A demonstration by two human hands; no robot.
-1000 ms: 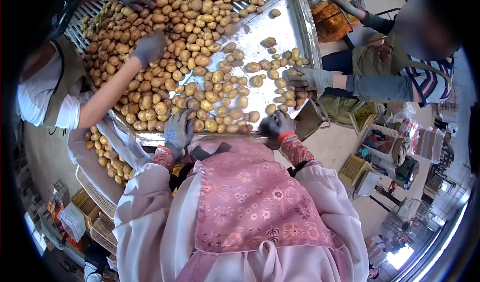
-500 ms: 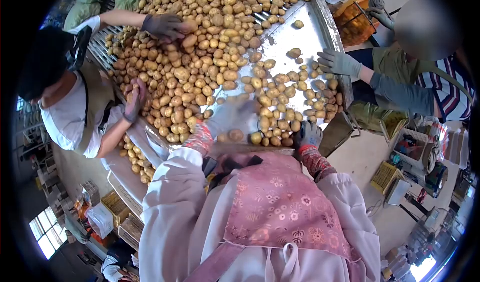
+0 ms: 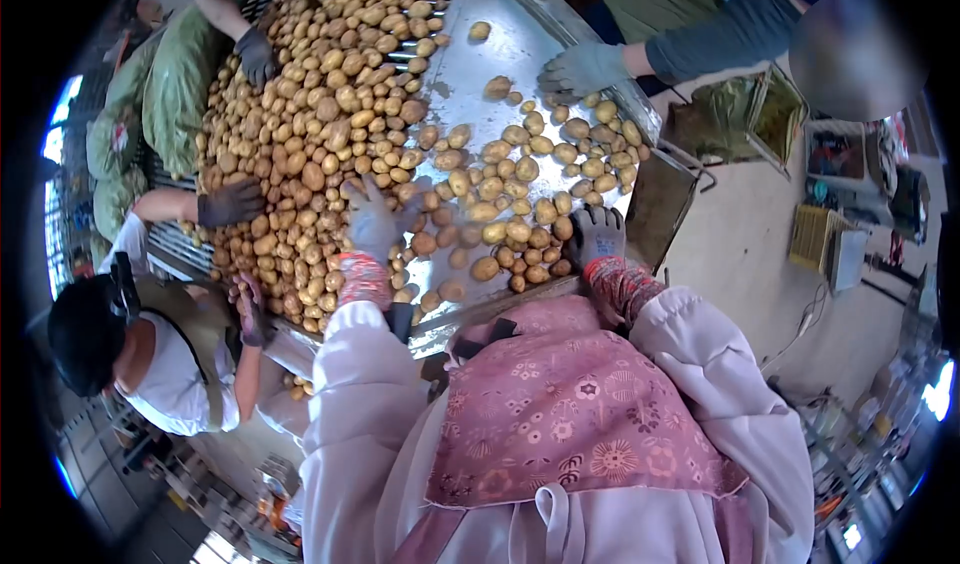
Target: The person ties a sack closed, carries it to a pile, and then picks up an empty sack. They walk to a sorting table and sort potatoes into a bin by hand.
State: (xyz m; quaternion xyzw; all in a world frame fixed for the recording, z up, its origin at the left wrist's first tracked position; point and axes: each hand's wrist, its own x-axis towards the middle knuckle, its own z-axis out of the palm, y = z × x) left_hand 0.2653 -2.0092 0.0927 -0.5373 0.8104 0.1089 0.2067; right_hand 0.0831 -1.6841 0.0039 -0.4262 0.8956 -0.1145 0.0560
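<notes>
My left hand, in a grey glove with a red patterned sleeve cuff, lies at the edge of the big potato pile. Its fingers are apart and touch potatoes, with none visibly gripped. In a matching grey glove, my right hand rests by the table's near rim with fingers stretched out, beside a smaller group of potatoes. Between my hands, several potatoes look blurred on the shiny metal table.
A co-worker at the left has a dark-gloved hand on the pile; another dark-gloved hand is farther back. A co-worker's light-gloved hand rests near the right rim. Green sacks stand left; a metal chute juts out right.
My left hand has swept left, from the near middle of the table to the pile. My right hand stays by the rim. The whole view has turned rightward.
</notes>
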